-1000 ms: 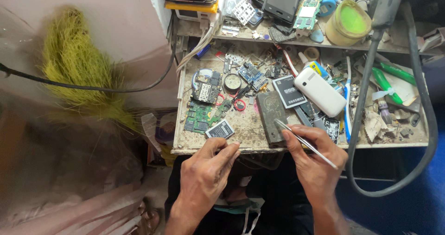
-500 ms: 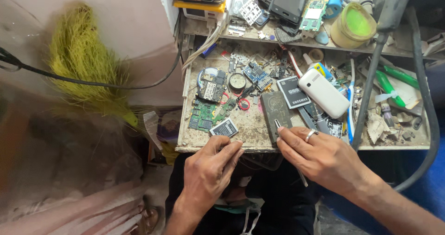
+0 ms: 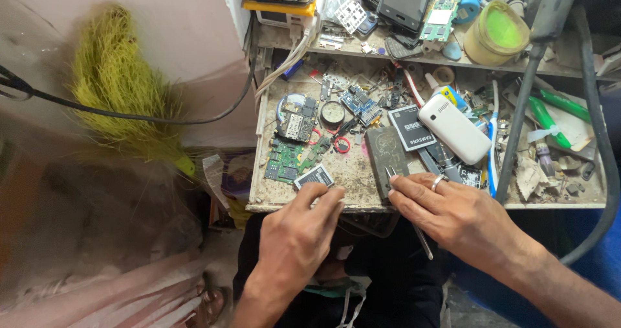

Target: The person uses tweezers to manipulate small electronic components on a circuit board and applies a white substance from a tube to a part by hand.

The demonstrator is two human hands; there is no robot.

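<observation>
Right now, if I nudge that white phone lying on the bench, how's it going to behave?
The white phone lies flat on its broad back, so it would probably slide rather than roll or tip. Its smooth casing looks slippery to pinch. It rests partly on loose parts beside the black battery, so a push may shift those too.

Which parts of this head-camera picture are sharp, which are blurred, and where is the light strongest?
Head view: the workbench clutter, white phone and both hands are fairly sharp; the plastic sheet at lower left is smeared and hazy; light falls evenly from above, brightest on the wall and green tub; the space under the bench is in deep shadow.
</observation>
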